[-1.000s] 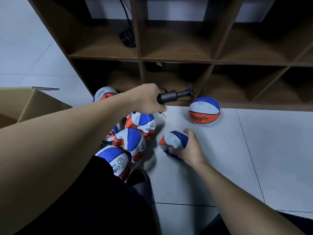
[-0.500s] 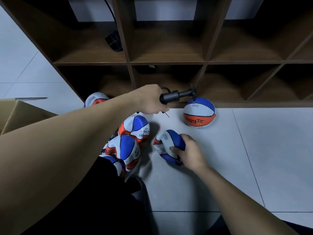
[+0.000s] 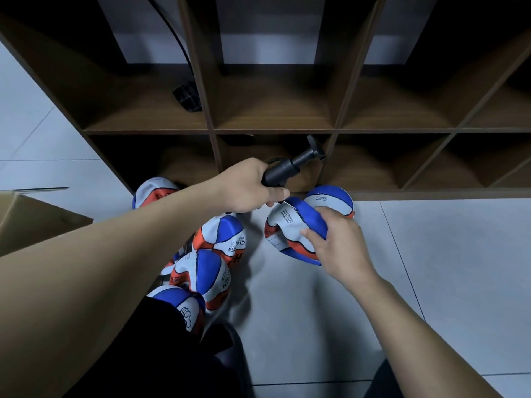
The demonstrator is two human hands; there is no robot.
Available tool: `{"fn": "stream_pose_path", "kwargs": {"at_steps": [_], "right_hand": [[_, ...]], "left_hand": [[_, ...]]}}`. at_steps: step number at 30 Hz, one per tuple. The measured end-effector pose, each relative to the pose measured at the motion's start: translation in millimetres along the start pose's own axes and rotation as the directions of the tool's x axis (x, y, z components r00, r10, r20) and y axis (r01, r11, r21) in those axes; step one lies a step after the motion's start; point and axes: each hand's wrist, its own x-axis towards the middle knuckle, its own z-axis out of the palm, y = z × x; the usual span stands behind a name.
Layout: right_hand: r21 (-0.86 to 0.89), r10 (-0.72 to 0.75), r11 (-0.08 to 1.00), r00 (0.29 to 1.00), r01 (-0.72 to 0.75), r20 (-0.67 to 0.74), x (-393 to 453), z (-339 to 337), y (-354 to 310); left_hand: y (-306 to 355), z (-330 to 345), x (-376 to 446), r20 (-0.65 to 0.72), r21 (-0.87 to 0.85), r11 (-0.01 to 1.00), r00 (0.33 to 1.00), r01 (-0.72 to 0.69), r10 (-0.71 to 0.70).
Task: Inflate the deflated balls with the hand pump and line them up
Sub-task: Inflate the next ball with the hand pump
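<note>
Kneeling on grey floor tiles (image 3: 431, 282) in front of brown cubby shelves (image 3: 273, 129). Left hand (image 3: 247, 186) wrapped round the barrel of a black hand pump (image 3: 290, 166), fingers curled tight, thumb lying along the lower side; plunger handle pointing up and away toward the shelves, so probably gripped this way to aim the needle end down at the ball. Needle itself barely visible, a thin sliver just beside the thumb tip. Right hand (image 3: 337, 239) holding a flat ball (image 3: 290, 229) tilted up off the floor, fingers curled over its far edge and thumb pressing the near face, white panel with small print turned toward the pump, likely to present the valve; valve not clearly visible. Needle near the ball, cannot tell if touching. One round ball (image 3: 333, 198) behind it against the shelf base, partly hidden, seemingly the start of the line. Pile of flat balls (image 3: 212, 254) at left, stacked loosely beside the knee, within easy reach for next. Cardboard box (image 3: 31, 222) far left. Black plug and cable (image 3: 186, 96) in an upper cubby. Step judged: lining needle to valve; pumping not yet started.
</note>
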Motion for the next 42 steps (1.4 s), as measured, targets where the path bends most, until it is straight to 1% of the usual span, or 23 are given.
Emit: {"fn": "stream_pose_path", "kwargs": {"at_steps": [2, 6, 13, 18, 20, 22, 23, 25, 26, 27, 28, 31, 33, 35, 38, 40, 42], "right_hand": [[-0.029, -0.019, 0.999, 1.0, 0.019, -0.009, -1, 0, -5], [-0.051, -0.029, 0.998, 0.999, 0.028, -0.019, -4, 0, -9], [-0.108, -0.051, 0.993, 0.999, 0.049, -0.015, -1, -5, -16], [-0.248, -0.087, 0.964, 0.995, 0.096, 0.044, 2, -10, -23], [-0.274, -0.081, 0.957, 0.994, 0.097, 0.068, 1, -12, -26], [-0.243, -0.058, 0.966, 0.992, 0.083, 0.108, 1, -13, -24], [-0.181, -0.043, 0.981, 0.99, 0.066, 0.131, 1, -14, -23], [0.024, -0.012, 1.0, 0.981, 0.008, 0.193, -2, -17, -22], [0.127, -0.001, 0.992, 0.976, -0.027, 0.216, -3, -18, -24], [0.206, 0.01, 0.977, 0.973, -0.059, 0.23, -3, -18, -27], [0.248, 0.022, 0.965, 0.971, -0.082, 0.238, -3, -17, -30], [0.274, 0.038, 0.956, 0.971, -0.104, 0.235, -7, -12, -36], [0.327, 0.062, 0.935, 0.97, -0.138, 0.234, -12, -6, -39], [0.33, 0.087, 0.93, 0.969, -0.162, 0.229, -17, 2, -43], [0.235, 0.118, 0.961, 0.984, -0.148, 0.134, -18, 13, -46], [0.153, 0.093, 0.983, 0.993, -0.102, 0.068, -16, 15, -43], [0.091, 0.05, 0.994, 0.997, -0.055, 0.057, -12, 15, -37]], "left_hand": [[0, 1, 1, -0.014, 0.004, 1.0, 1.0, -0.003, 0.003], [-4, 3, 4, -0.026, 0.074, 0.997, 1.0, 0.001, 0.001], [-3, 2, 5, -0.06, 0.117, 0.993, 0.998, -0.019, 0.026], [2, 5, 3, -0.079, 0.292, 0.954, 0.992, -0.067, 0.094], [4, 10, 2, -0.082, 0.312, 0.947, 0.991, -0.072, 0.103], [5, 13, 2, -0.081, 0.283, 0.958, 0.994, -0.053, 0.079], [4, 13, 2, -0.082, 0.232, 0.972, 0.995, -0.034, 0.054], [4, 9, 0, -0.089, 0.084, 0.996, 0.996, 0.003, 0.005], [4, 8, -2, -0.092, 0.018, 1.0, 0.996, 0.024, -0.023], [5, 7, -4, -0.089, -0.038, 0.998, 0.995, 0.042, -0.045], [6, 8, -6, -0.081, -0.086, 0.995, 0.995, 0.054, -0.061], [4, 16, -8, -0.069, -0.166, 0.982, 0.993, 0.087, -0.1], [2, 19, -7, -0.066, -0.197, 0.974, 0.99, 0.113, -0.128], [1, 20, -8, -0.064, -0.198, 0.972, 0.988, 0.123, -0.138], [2, 19, -9, -0.056, -0.139, 0.983, 0.99, 0.119, -0.128], [5, 17, -8, -0.038, -0.086, 0.99, 0.993, 0.112, -0.115], [6, 14, -7, -0.009, -0.032, 0.992, 0.993, 0.119, -0.12]]}}
